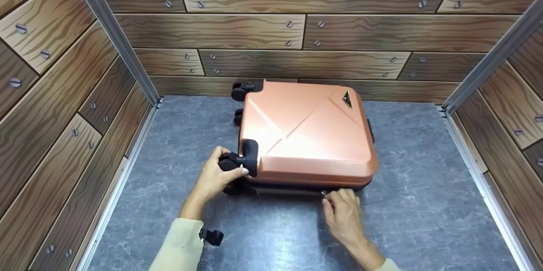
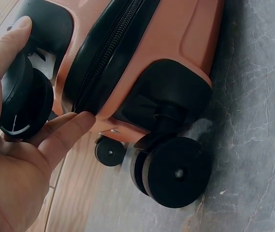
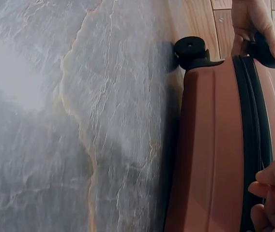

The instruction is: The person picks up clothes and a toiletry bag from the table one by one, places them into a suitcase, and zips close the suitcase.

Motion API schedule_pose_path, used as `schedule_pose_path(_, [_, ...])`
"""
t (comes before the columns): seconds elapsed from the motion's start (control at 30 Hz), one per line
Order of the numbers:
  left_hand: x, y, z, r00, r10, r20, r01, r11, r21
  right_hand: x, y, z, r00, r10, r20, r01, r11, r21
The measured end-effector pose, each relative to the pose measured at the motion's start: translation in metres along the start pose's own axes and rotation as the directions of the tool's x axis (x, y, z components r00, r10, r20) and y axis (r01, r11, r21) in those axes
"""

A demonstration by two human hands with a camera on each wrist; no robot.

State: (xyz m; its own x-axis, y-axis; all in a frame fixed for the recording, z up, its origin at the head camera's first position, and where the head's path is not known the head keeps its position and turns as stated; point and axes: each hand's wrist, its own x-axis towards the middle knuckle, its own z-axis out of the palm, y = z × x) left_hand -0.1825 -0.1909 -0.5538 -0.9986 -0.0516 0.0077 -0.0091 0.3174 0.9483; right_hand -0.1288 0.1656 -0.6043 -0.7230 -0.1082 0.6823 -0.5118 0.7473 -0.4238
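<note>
A rose-gold hard-shell suitcase (image 1: 305,131) lies flat on the floor, its wheels toward the left. My left hand (image 1: 214,175) grips the black caster wheel (image 1: 229,161) at the near left corner, thumb on the wheel mount; in the left wrist view the fingertips reach the edge of the black zipper band (image 2: 111,53). On the near side, my right hand (image 1: 345,216) pinches the zipper pull (image 1: 324,193) between thumb and forefinger. The right wrist view shows those fingers (image 3: 270,186) against the zipper band, with the pull itself mostly hidden.
Grey marbled flooring (image 1: 407,203) surrounds the suitcase. Wood-patterned walls (image 1: 254,33) stand behind and at both sides, with metal strips along the corners. A lower caster (image 2: 176,171) touches or nearly touches the floor. A black strap device (image 1: 212,236) sits at the left wrist.
</note>
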Motion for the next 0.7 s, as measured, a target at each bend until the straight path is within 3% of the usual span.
schedule_pose_path(0.7, [-0.003, 0.003, 0.0, 1.0, 0.025, -0.018, -0.025, 1.0, -0.002, 0.001, -0.013, 0.011, 0.999, -0.041, 0.021, 0.041, 0.999, -0.009])
